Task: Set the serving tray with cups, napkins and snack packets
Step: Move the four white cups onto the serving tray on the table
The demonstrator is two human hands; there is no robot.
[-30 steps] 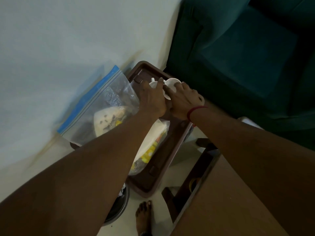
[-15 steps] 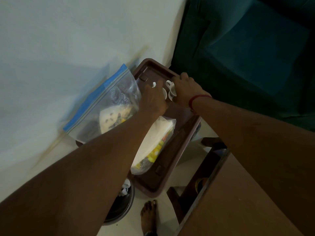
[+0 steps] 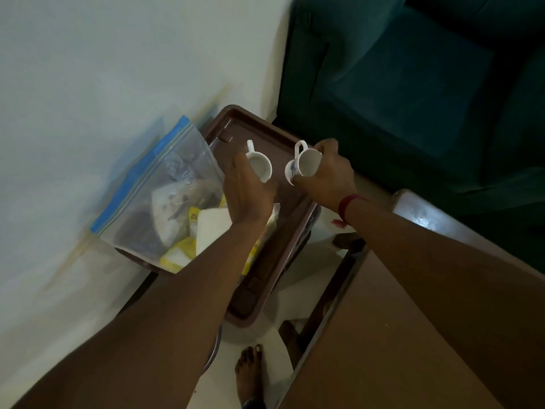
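Note:
A brown serving tray (image 3: pixel 236 125) stands by the white wall. My left hand (image 3: pixel 244 193) grips a white cup (image 3: pixel 259 165) over the tray's far half, handle pointing away. My right hand (image 3: pixel 327 175) holds a second white cup (image 3: pixel 305 163) with a blue mark, tilted on its side just right of the first. The two cups are apart. A clear zip bag (image 3: pixel 165 184) with a blue seal, holding snack packets, leans on the tray's left edge. A white napkin stack (image 3: pixel 211 228) and yellow packets (image 3: pixel 180 252) lie on the tray under my left forearm.
A dark teal sofa (image 3: pixel 413 93) fills the upper right. A brown wooden table (image 3: pixel 368 335) lies under my right arm. My bare foot (image 3: pixel 250 370) is on the pale floor below the tray. A dark round bin is partly hidden under my left arm.
Both hands have lifted the two cups off the tray and drawn them apart; before they sat together under my hands at the tray's far end.

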